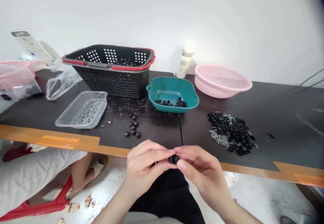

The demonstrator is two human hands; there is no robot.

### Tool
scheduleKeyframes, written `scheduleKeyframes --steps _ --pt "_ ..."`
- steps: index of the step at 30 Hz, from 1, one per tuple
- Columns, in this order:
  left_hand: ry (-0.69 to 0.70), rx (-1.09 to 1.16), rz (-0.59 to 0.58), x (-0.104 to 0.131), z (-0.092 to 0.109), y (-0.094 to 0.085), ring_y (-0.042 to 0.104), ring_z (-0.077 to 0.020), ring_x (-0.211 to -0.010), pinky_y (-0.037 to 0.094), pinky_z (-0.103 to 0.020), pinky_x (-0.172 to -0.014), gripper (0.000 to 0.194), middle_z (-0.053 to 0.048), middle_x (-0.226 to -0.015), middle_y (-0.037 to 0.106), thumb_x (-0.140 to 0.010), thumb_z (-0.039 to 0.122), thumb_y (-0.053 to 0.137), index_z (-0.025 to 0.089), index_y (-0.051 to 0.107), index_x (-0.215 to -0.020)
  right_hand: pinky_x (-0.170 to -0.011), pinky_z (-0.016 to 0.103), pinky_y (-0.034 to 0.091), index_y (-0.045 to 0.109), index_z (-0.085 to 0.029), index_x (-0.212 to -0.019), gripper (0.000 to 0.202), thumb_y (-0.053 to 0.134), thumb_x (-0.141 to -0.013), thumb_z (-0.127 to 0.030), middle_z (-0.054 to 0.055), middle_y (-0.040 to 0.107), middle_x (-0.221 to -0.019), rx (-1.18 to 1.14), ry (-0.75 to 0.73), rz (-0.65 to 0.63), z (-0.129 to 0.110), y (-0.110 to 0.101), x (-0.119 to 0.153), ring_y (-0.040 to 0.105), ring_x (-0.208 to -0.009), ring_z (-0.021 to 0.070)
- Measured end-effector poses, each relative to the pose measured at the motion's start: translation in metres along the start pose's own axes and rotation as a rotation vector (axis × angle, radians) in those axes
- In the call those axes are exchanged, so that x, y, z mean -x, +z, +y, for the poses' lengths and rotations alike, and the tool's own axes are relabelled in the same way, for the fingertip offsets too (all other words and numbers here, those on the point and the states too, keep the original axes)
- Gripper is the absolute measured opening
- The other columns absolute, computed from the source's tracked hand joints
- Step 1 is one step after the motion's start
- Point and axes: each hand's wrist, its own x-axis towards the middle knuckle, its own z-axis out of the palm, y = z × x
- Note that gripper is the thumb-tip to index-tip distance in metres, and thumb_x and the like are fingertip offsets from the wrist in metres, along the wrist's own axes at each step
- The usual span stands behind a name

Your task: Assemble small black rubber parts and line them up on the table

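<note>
Just off the table's front edge, my left hand (pixel 149 161) and my right hand (pixel 201 168) meet, fingertips pinched around a small black round cap (pixel 173 159). Fingers cover part of it, and I cannot tell whether it is one piece or two. Beyond my left hand, several black caps (pixel 133 126) lie loose on the dark table. To the right of my hands is a pile of black caps (pixel 239 133) with silvery screw-like pins (pixel 220 139) along its left side. Straight ahead, a teal basin (pixel 191 88) holds more black pieces.
A clear plastic tub (pixel 66 117) of silvery pins stands on the left. Behind it is a black basket (pixel 111 80) with red handles. A pink colander (pixel 215 89) and a white bottle (pixel 184 63) stand at the back. At lower left, a person's pale clothing (pixel 40 173) shows.
</note>
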Motion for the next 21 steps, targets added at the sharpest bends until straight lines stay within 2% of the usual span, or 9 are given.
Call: scheduleKeyframes --steps 2,4,7,10,12,14,16,18,21 --pt "0.041 -0.034 0.020 -0.001 0.002 0.000 0.070 -0.0133 -0.064 0.059 -0.023 -0.057 0.006 -0.003 -0.076 0.077 -0.087 0.024 0.071 0.020 0.075 -0.089 -0.080 0.022 0.057 0.077 -0.041 -0.103 0.033 0.074 -0.084 -0.014 -0.002 0.079 -0.095 0.174 -0.143 0.013 -0.002 0.000 0.000 0.072 -0.086 0.0132" --pt "0.059 -0.080 0.030 -0.001 0.004 0.000 0.071 -0.0139 -0.066 0.060 -0.024 -0.060 0.006 -0.003 -0.076 0.077 -0.089 0.023 0.069 0.020 0.075 -0.089 -0.080 0.023 0.057 0.079 -0.039 -0.098 0.032 0.076 -0.081 -0.013 -0.001 0.079 -0.093 0.222 -0.179 0.029 -0.003 -0.001 0.000 0.072 -0.087 0.0143" --pt "0.065 -0.135 0.021 0.001 0.006 0.000 0.072 -0.0138 -0.069 0.061 -0.024 -0.066 0.006 -0.002 -0.078 0.077 -0.089 0.020 0.068 0.019 0.074 -0.090 -0.072 0.020 0.056 0.081 -0.036 -0.087 0.021 0.080 -0.078 -0.017 -0.001 0.076 -0.090 0.080 -0.043 0.026 -0.004 -0.004 -0.004 0.070 -0.079 0.0116" --pt "0.087 -0.153 0.014 0.005 0.007 0.001 0.072 -0.0138 -0.073 0.062 -0.023 -0.069 0.006 -0.002 -0.081 0.078 -0.089 0.016 0.068 0.018 0.073 -0.092 -0.068 0.018 0.055 0.080 -0.032 -0.080 0.013 0.085 -0.072 -0.022 -0.002 0.072 -0.086 -0.155 0.197 -0.061 -0.006 -0.010 -0.011 0.067 -0.074 0.0092" --pt "0.107 -0.157 0.013 0.007 0.007 0.001 0.073 -0.0138 -0.075 0.062 -0.023 -0.071 0.006 -0.002 -0.081 0.078 -0.088 0.016 0.068 0.017 0.073 -0.092 -0.070 0.021 0.055 0.078 -0.029 -0.086 0.017 0.087 -0.071 -0.027 -0.002 0.071 -0.082 -0.242 0.371 -0.156 -0.009 -0.014 -0.017 0.066 -0.072 0.0092" --pt "0.126 -0.145 -0.003 0.007 0.006 0.001 0.073 -0.0134 -0.074 0.062 -0.025 -0.074 0.006 -0.002 -0.081 0.077 -0.089 0.017 0.068 0.016 0.073 -0.093 -0.069 0.022 0.054 0.077 -0.027 -0.094 0.024 0.085 -0.073 -0.033 -0.001 0.070 -0.079 -0.263 0.484 -0.266 -0.012 -0.018 -0.021 0.065 -0.070 0.0097" --pt "0.129 -0.130 -0.005 0.005 0.004 0.000 0.071 -0.0123 -0.068 0.062 -0.028 -0.078 0.007 0.000 -0.077 0.076 -0.088 0.021 0.070 0.017 0.072 -0.092 -0.068 0.022 0.053 0.079 -0.023 -0.093 0.019 0.081 -0.078 -0.035 0.000 0.069 -0.080 -0.239 0.476 -0.331 -0.014 -0.019 -0.024 0.064 -0.069 0.0094" --pt "0.111 -0.127 0.000 0.003 0.002 -0.001 0.068 -0.0114 -0.063 0.060 -0.031 -0.079 0.011 0.001 -0.073 0.073 -0.085 0.027 0.073 0.018 0.072 -0.091 -0.068 0.021 0.050 0.080 -0.021 -0.085 0.013 0.079 -0.080 -0.033 0.000 0.066 -0.079 -0.205 0.421 -0.338 -0.014 -0.020 -0.025 0.061 -0.069 0.0084" --pt "0.075 -0.138 -0.046 0.001 0.001 -0.003 0.066 -0.0116 -0.064 0.057 -0.033 -0.080 0.012 0.001 -0.072 0.071 -0.086 0.031 0.073 0.020 0.074 -0.090 -0.066 0.021 0.049 0.079 -0.020 -0.083 0.016 0.083 -0.075 -0.033 -0.002 0.066 -0.071 -0.216 0.469 -0.328 -0.012 -0.021 -0.024 0.059 -0.065 0.0079"
